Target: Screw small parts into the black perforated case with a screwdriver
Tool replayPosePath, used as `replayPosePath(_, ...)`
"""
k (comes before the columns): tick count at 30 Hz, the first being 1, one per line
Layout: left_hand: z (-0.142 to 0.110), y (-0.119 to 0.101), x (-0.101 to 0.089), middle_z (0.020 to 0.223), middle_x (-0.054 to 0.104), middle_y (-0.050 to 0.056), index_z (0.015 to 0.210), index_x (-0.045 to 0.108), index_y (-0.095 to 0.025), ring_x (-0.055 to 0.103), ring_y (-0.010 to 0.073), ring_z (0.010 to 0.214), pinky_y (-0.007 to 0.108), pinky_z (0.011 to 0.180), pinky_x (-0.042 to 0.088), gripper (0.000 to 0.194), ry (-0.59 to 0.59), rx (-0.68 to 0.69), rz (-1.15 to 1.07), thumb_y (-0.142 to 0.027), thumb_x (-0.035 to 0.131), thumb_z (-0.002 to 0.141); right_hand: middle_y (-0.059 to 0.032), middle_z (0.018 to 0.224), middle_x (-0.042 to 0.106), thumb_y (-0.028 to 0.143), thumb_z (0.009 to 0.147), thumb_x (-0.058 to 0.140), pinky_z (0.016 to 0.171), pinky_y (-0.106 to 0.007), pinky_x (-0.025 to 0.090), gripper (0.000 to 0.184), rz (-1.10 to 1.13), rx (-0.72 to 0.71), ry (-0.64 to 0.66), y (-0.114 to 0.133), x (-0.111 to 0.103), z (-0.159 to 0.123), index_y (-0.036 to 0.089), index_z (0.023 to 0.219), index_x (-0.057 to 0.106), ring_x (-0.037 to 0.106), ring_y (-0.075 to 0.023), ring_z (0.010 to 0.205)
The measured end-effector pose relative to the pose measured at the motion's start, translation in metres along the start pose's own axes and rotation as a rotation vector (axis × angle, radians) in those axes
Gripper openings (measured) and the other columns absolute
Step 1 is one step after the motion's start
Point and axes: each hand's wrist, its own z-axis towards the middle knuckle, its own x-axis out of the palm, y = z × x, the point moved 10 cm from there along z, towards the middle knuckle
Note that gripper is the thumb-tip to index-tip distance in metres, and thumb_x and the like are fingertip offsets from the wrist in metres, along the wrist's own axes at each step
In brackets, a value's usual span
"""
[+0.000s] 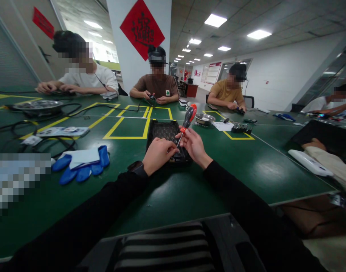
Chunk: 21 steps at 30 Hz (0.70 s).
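Observation:
In my right hand (194, 146) is a screwdriver (188, 120) with a grey and red handle, held upright at a slant near the handle's lower collar. Its thin shaft points down into a black plastic case (164, 130) on the green table. My left hand (160, 154) reaches over the case's near left part, fingers pinched together close to the screwdriver's tip. Whatever those fingers hold, if anything, is too small to make out. The tip's exact contact is partly hidden by my fingers.
Blue gloves (82, 166) with a white cloth lie left. Farther left are black cables (73, 113) and a metal tray (38, 105). A metal bowl (205, 119) and a dark part (242, 127) stand beyond my right hand. Co-workers sit across the table and at right.

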Motion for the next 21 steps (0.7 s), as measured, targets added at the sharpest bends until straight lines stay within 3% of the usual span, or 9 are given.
replayPosePath(3, 0.000, -0.002, 0.001, 0.070, 0.065, 0.002, 0.079, 0.066, -0.020, 0.055, 0.0172, 0.071, 0.032, 0.071, 0.033, 0.016, 0.006, 0.008, 0.012, -0.033, 0.057, 0.081, 0.0022, 0.071, 0.064, 0.028, 0.081, 0.057, 0.047, -0.017, 0.042, 0.015, 0.017, -0.014, -0.011, 0.000, 0.000, 0.000, 0.020, 0.093, 0.053, 0.051, -0.0052, 0.048)
replayPosePath(7, 0.000, -0.003, 0.000, 0.073, 0.066, 0.002, 0.081, 0.067, -0.020, 0.055, 0.0172, 0.071, 0.032, 0.070, 0.033, 0.016, 0.000, 0.015, 0.011, -0.032, 0.056, 0.083, 0.0041, 0.069, 0.063, 0.029, 0.076, 0.064, 0.044, -0.015, 0.040, 0.023, -0.013, -0.044, -0.031, 0.002, -0.003, 0.000, 0.021, 0.091, 0.049, 0.049, -0.0042, 0.045)
replayPosePath(13, -0.001, -0.003, -0.001, 0.069, 0.065, 0.001, 0.079, 0.066, -0.020, 0.054, 0.0169, 0.070, 0.031, 0.070, 0.032, 0.018, 0.001, 0.011, -0.004, -0.033, 0.055, 0.083, 0.0011, 0.072, 0.063, 0.030, 0.083, 0.052, 0.047, -0.017, 0.043, 0.023, 0.011, -0.028, 0.003, 0.003, 0.001, 0.000, 0.017, 0.102, 0.056, 0.051, -0.0055, 0.049)
replayPosePath(18, 0.001, -0.003, 0.003, 0.072, 0.065, 0.002, 0.081, 0.066, -0.020, 0.055, 0.0171, 0.071, 0.032, 0.071, 0.033, 0.020, 0.013, 0.015, -0.008, -0.034, 0.053, 0.084, 0.0016, 0.072, 0.062, 0.027, 0.081, 0.056, 0.047, -0.017, 0.042, 0.021, 0.003, -0.036, -0.022, 0.004, 0.000, -0.001, 0.019, 0.100, 0.057, 0.049, -0.0048, 0.048)
replayPosePath(21, 0.004, -0.004, -0.016, 0.075, 0.066, 0.003, 0.079, 0.066, -0.020, 0.055, 0.0186, 0.075, 0.034, 0.074, 0.034, 0.025, -0.041, -0.013, 0.029, -0.039, 0.051, 0.085, 0.0025, 0.071, 0.061, 0.029, 0.082, 0.056, 0.047, -0.017, 0.042, 0.018, -0.009, -0.052, -0.010, 0.005, 0.001, -0.001, 0.021, 0.098, 0.055, 0.049, -0.0049, 0.048)
